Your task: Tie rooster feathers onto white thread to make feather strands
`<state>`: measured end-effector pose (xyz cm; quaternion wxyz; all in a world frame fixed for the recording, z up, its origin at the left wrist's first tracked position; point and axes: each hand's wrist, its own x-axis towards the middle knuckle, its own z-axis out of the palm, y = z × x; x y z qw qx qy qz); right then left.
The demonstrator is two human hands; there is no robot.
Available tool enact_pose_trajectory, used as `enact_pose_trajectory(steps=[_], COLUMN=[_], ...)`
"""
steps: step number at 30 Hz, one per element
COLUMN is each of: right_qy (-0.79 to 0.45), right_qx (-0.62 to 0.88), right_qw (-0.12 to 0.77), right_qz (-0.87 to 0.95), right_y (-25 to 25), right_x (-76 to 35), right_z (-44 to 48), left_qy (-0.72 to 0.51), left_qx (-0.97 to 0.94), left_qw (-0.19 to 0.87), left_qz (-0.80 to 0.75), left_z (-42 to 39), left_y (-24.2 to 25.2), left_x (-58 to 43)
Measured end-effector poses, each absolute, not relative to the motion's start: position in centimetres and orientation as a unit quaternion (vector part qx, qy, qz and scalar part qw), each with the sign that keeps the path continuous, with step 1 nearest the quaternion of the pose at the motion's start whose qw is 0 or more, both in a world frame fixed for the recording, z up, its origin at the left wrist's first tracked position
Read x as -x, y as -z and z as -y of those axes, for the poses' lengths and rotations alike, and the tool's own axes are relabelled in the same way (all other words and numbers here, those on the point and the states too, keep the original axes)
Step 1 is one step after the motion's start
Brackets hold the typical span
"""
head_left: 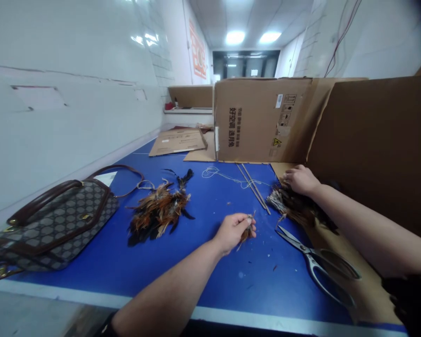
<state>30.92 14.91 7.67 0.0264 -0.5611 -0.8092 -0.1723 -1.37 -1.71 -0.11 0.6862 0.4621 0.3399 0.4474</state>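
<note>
My left hand (234, 230) hovers over the blue table (210, 262), its fingers pinched on a small bunch of brown feathers (247, 230). My right hand (301, 180) reaches to the far right, fingers curled down into a loose heap of dark feathers (294, 208) beside the cardboard. A larger pile of orange, brown and black feathers (159, 210) lies to the left of my left hand. Large metal scissors (317, 260) lie open near my right forearm.
A patterned brown handbag (52, 224) sits at the left edge by the white wall. Thin sticks (254, 187) and white string (219, 174) lie at the back. Cardboard boxes (263, 119) wall off the back and right; flat cardboard (178, 140) lies behind.
</note>
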Motion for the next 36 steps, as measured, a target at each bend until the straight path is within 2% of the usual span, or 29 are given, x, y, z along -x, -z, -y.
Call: enact_pose_trajectory(steps=[7, 17, 21, 28, 32, 36], right_qy=[0.137, 0.17, 0.18, 0.149, 0.132, 0.134], right_qx=[0.575, 0.64, 0.616, 0.566, 0.572, 0.603], right_qw=[-0.012, 0.109, 0.088, 0.011, 0.019, 0.067], right_qz=[0.807, 0.741, 0.762, 0.811, 0.81, 0.784], right_y=[-4.9, -9.2, -9.2, -5.2, -4.1, -5.3], right_x=[-31.4, -32.8, -33.1, -32.1, -31.7, -31.6], right_z=[-18.4, -17.5, -16.1, -17.0, -17.7, -17.6], left_qy=[-0.461, -0.471, -0.477, -0.476, -0.475, -0.476], left_qx=[-0.464, -0.463, -0.465, -0.465, -0.459, -0.458], left_qw=[0.674, 0.668, 0.659, 0.658, 0.66, 0.662], left_qz=[-0.342, -0.343, -0.349, -0.352, -0.357, -0.355], left_z=[0.9, 0.8, 0.9, 0.6, 0.3, 0.1], left_y=[0.6, 0.6, 0.6, 0.9, 1.3, 1.6], left_x=[1.4, 1.4, 1.4, 1.3, 1.2, 1.2])
